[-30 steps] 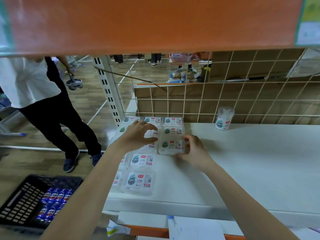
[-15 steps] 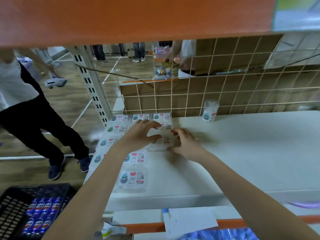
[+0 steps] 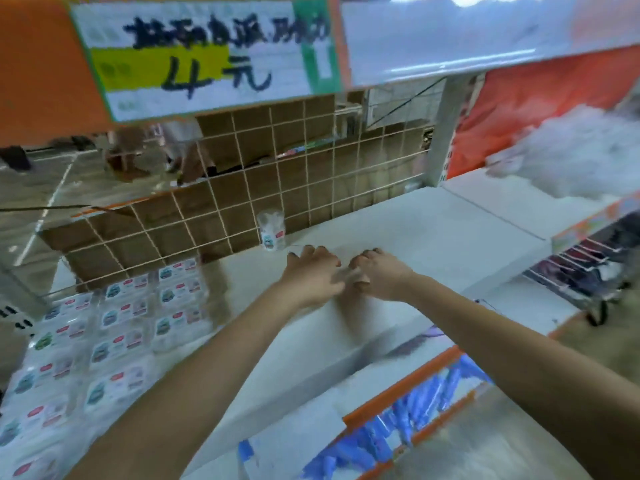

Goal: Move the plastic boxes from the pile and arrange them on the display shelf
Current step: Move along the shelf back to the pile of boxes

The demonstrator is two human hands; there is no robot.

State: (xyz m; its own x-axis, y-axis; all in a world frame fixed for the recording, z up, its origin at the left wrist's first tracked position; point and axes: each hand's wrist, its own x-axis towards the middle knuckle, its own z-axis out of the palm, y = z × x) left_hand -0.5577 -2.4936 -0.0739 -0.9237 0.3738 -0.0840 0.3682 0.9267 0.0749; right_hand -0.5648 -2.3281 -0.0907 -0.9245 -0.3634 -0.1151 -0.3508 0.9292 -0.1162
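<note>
Overhead, a price tag (image 3: pixel 207 53) reads "4元"; both hands' (image 3: pixel 313 278) grip: cannot tell.

You can read a handwritten "4 元" on the price sign (image 3: pixel 204 60) hanging from the upper shelf's front edge; its other characters blur.

Clear glossy plastic boxes (image 3: pixel 131 317); matt white shelf (image 3: pixel 433 237); wire grid back (image 3: pixel 277 174).

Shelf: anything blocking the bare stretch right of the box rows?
Nothing visible on the shelf there. Boxes lie at far left; one small jar stands at the back by the grid. Both hands, left and right, hover over bare surface.
</note>
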